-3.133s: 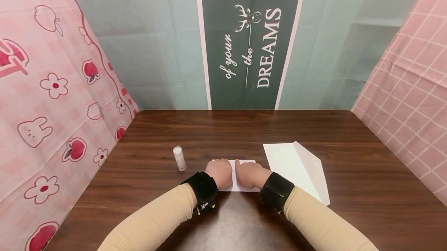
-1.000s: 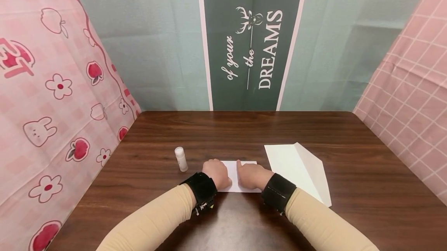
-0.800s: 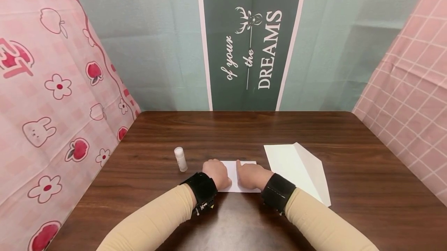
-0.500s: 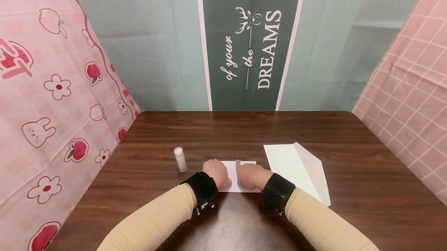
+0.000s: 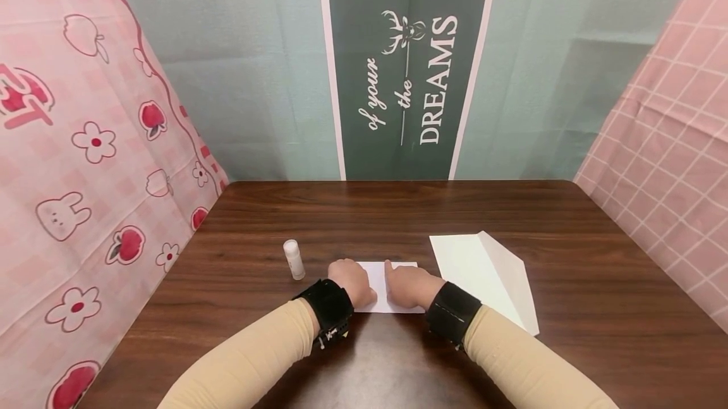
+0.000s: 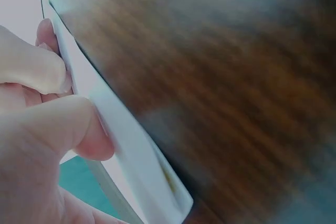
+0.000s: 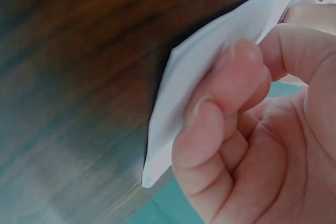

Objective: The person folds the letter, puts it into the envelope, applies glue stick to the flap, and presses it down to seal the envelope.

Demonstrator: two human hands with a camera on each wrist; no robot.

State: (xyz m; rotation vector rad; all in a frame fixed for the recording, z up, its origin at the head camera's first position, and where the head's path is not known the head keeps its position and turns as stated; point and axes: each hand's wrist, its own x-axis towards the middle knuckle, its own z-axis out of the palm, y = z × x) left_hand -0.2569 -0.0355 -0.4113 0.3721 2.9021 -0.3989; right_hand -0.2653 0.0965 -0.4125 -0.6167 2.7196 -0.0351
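Note:
A folded sheet of white paper [image 5: 378, 282] lies flat on the table in front of me. My left hand [image 5: 349, 282], fingers curled, presses on its left part; the left wrist view shows the thumb [image 6: 92, 135] on the paper close to the near folded edge. My right hand [image 5: 411, 286] presses on the right part with its index finger reaching toward the far edge. Its other fingers [image 7: 202, 135] are curled against the paper in the right wrist view. A strip of paper shows between the hands, and its left end is mostly hidden beneath the left hand.
A white glue stick [image 5: 294, 260] stands on the brown wooden table [image 5: 392, 213], beyond my left wrist. To the right lies a white envelope [image 5: 480, 276] with a slanted flap, beside my right forearm. Printed cloths hang behind and on both sides.
Since the oldest frame my left hand has slid slightly left, baring more paper between the hands. The right hand, glue stick and envelope stay in place.

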